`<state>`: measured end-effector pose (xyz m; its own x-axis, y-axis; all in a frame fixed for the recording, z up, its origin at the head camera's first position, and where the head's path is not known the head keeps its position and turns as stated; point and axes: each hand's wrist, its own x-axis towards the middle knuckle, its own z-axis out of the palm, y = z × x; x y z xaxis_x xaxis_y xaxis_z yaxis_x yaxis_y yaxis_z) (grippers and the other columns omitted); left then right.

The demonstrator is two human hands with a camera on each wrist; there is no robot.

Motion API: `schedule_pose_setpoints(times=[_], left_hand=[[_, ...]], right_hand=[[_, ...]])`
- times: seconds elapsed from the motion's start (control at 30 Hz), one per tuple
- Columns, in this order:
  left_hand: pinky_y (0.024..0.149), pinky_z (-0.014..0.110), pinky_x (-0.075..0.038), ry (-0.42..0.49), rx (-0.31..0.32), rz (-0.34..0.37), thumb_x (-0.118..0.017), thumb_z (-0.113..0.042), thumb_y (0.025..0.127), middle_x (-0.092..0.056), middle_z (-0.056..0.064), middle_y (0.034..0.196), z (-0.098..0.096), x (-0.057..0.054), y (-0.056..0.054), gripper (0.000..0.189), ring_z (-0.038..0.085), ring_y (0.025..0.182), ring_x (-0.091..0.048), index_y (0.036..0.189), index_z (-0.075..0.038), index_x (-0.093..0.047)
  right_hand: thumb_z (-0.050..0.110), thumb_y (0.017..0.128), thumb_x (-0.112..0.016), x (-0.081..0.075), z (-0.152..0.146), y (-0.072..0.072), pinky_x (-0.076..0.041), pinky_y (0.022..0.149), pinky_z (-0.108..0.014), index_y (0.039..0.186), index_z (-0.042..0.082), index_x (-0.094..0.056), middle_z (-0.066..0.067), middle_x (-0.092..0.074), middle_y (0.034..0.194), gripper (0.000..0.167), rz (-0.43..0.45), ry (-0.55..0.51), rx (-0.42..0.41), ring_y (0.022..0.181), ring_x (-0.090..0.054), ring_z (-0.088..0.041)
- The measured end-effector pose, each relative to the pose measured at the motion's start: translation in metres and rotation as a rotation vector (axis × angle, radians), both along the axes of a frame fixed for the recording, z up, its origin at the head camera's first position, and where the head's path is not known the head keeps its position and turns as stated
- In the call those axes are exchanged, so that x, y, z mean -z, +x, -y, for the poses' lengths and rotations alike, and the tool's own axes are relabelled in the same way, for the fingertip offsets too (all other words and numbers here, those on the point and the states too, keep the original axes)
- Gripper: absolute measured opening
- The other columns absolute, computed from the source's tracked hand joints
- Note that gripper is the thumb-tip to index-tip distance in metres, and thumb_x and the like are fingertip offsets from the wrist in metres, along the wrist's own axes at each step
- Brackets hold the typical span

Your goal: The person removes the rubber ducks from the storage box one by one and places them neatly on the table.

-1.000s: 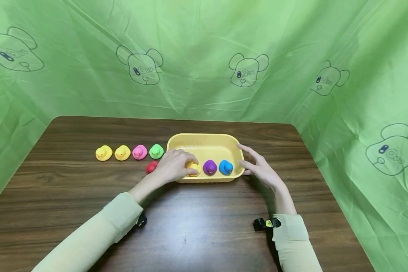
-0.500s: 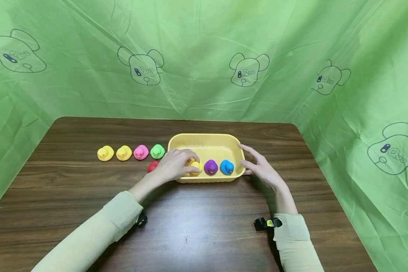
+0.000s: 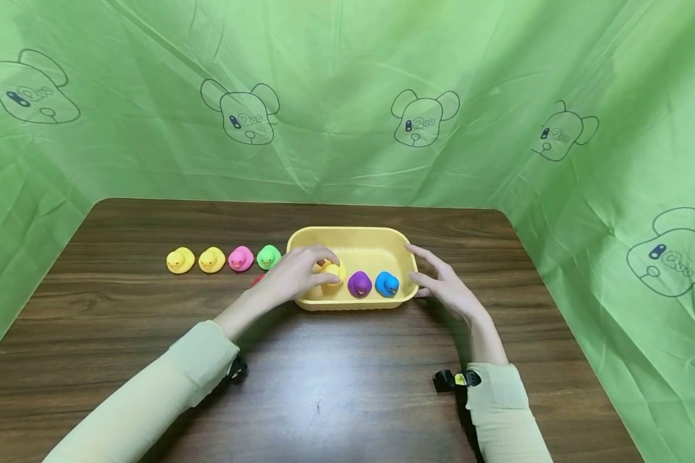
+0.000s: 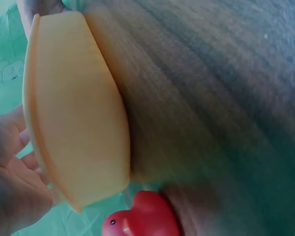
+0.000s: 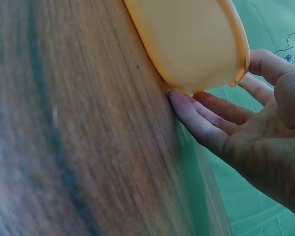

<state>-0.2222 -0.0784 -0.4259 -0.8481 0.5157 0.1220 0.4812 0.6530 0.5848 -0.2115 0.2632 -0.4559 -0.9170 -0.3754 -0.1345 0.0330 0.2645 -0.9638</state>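
Observation:
In the head view, a pale yellow plastic tray (image 3: 376,243) stands on the table. My left hand (image 3: 289,275) reaches over its left end and pinches a yellow rubber duck (image 3: 333,274) between thumb and fingers, partly hiding it. Beside that duck, a purple duck (image 3: 360,285) and a blue duck (image 3: 387,285) sit along the tray's near side. My right hand (image 3: 448,291) touches the tray's right end with extended fingers; the right wrist view shows its fingertips (image 5: 179,101) low against the outer wall. The tray wall hides the pinched duck in the left wrist view.
Left of the tray, two yellow ducks (image 3: 181,260), a pink duck (image 3: 240,258) and a green duck (image 3: 269,257) form a row. A red duck (image 4: 145,216) lies near the tray's left end, mostly behind my left hand in the head view. Green cloth (image 3: 336,161) surrounds the table.
My left hand and the yellow duck have shifted slightly up in the head view, away from the tray's near wall. The left hand now covers more of the red duck. My right hand stays put.

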Motion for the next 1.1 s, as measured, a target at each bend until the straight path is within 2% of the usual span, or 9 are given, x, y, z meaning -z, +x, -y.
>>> schedule_pose_setpoints(times=[0.17, 0.43, 0.6, 0.73, 0.93, 1.1], left_hand=[[0.094, 0.042, -0.058, 0.016, -0.003, -0.021, -0.082, -0.031, 0.088, -0.077, 0.003, 0.115, 0.003, -0.007, 0.001, 0.031, 0.023, 0.105, -0.071, 0.112, -0.013, -0.076], [0.094, 0.041, -0.058, 0.037, 0.02, -0.028, -0.08, -0.029, 0.09, -0.078, 0.005, 0.114, 0.012, -0.016, 0.007, 0.03, 0.022, 0.104, -0.07, 0.113, -0.01, -0.076], [0.096, 0.042, -0.055, 0.013, 0.004, -0.036, -0.08, -0.031, 0.09, -0.078, 0.0, 0.112, 0.021, -0.022, 0.011, 0.029, 0.021, 0.104, -0.07, 0.113, -0.013, -0.076], [0.092, 0.041, -0.058, 0.005, 0.001, -0.049, -0.079, -0.031, 0.091, -0.078, -0.001, 0.109, 0.026, -0.024, 0.012, 0.028, 0.022, 0.103, -0.072, 0.111, -0.013, -0.077], [0.088, 0.039, -0.057, 0.012, -0.015, -0.045, -0.08, -0.031, 0.09, -0.078, -0.002, 0.107, 0.038, -0.026, 0.018, 0.025, 0.018, 0.098, -0.07, 0.11, -0.015, -0.077], [0.09, 0.041, -0.057, 0.042, -0.022, -0.039, -0.08, -0.029, 0.09, -0.077, -0.001, 0.108, 0.051, -0.029, 0.022, 0.027, 0.017, 0.099, -0.069, 0.112, -0.013, -0.076]], right_hand=[[0.017, 0.105, -0.059, 0.0, 0.0, 0.0, -0.064, 0.082, -0.034, 0.162, 0.021, -0.032, -0.019, -0.033, 0.166, 0.063, -0.007, -0.003, -0.008, 0.13, -0.056, -0.041], [0.019, 0.105, -0.06, 0.0, 0.0, 0.0, -0.064, 0.082, -0.033, 0.162, 0.021, -0.032, -0.019, -0.034, 0.165, 0.064, -0.005, 0.001, -0.008, 0.13, -0.056, -0.039], [0.019, 0.105, -0.06, 0.001, -0.001, 0.0, -0.064, 0.083, -0.034, 0.162, 0.021, -0.032, -0.021, -0.034, 0.165, 0.064, -0.004, 0.0, -0.01, 0.131, -0.056, -0.04], [0.019, 0.105, -0.06, 0.001, -0.001, 0.001, -0.064, 0.084, -0.034, 0.162, 0.022, -0.032, -0.021, -0.035, 0.164, 0.064, -0.002, -0.001, -0.008, 0.131, -0.056, -0.041], [0.019, 0.105, -0.061, 0.0, 0.0, 0.001, -0.064, 0.083, -0.033, 0.162, 0.021, -0.032, -0.021, -0.035, 0.164, 0.064, -0.002, -0.002, -0.008, 0.133, -0.055, -0.042], [0.019, 0.104, -0.061, 0.0, 0.0, 0.0, -0.064, 0.082, -0.033, 0.162, 0.022, -0.032, -0.02, -0.035, 0.165, 0.064, -0.001, -0.002, -0.004, 0.131, -0.056, -0.04]])
